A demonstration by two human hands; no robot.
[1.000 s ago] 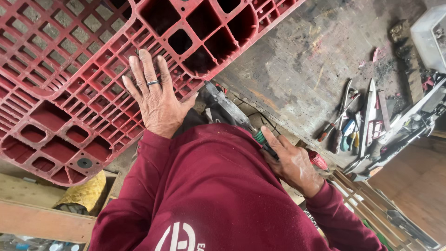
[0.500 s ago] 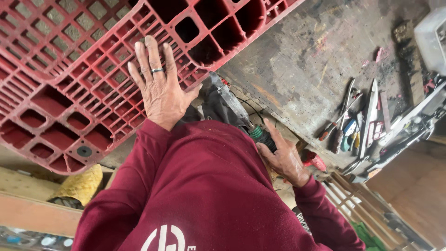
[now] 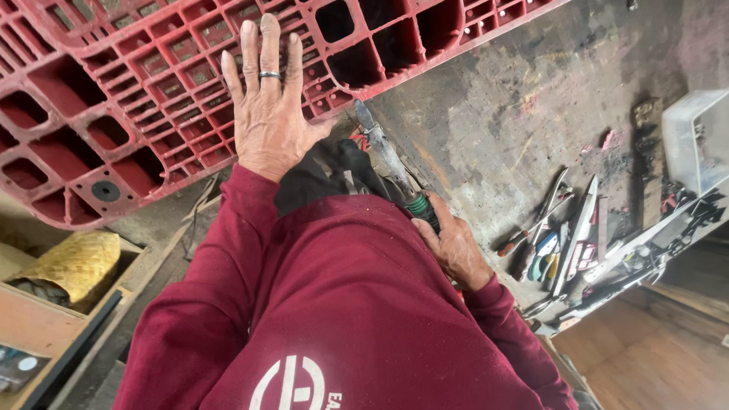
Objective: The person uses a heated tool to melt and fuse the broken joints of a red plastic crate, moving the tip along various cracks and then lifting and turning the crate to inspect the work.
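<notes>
My left hand lies flat, fingers spread, on a big red plastic pallet with a grid of ribs and square holes; a ring sits on one finger. My right hand grips the green handle of a long metal-bladed tool. The blade points up toward the pallet's lower edge, close to my left thumb. A dark cloth lies between the hands, under the tool. My maroon sleeves and chest fill the lower middle of the view.
The pallet rests on a stained, scorched grey worktop. Loose hand tools, pliers and blades among them, lie at the right beside a white plastic tray. A woven yellow item sits in a wooden box at lower left.
My left hand has slid further up over the pallet and still lies flat. My right hand keeps its hold on the green-handled tool, whose blade now points closer to the pallet edge.
</notes>
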